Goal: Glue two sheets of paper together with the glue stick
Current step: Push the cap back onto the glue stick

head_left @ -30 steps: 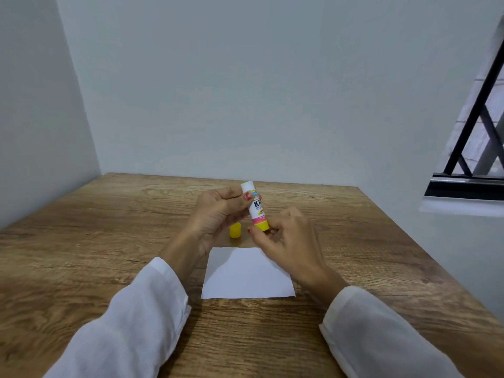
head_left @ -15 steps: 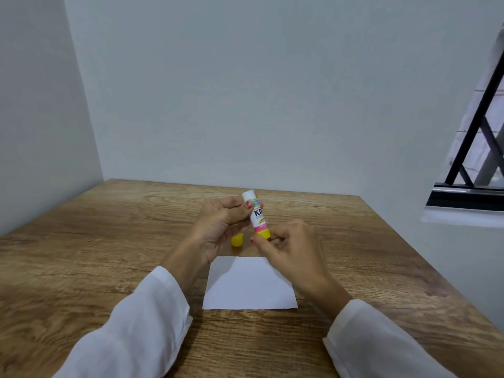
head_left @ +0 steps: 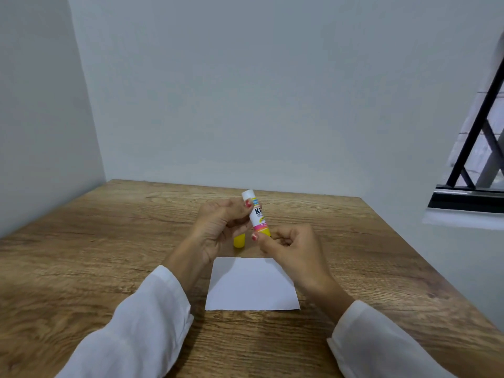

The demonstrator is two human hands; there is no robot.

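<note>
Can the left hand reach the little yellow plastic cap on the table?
Probably yes. The little yellow plastic cap stands on the wooden table right under the left hand, with nothing between them. But that hand is holding the white glue stick, so it would have to let go first.

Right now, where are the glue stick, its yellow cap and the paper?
glue stick (head_left: 257,214): head view, on its printed label.
yellow cap (head_left: 239,240): head view, on its side.
paper (head_left: 251,285): head view, on its bare middle.

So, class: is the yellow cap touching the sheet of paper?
Apart. In the head view, bare table shows between the yellow cap and the far edge of the sheet of paper.
</note>
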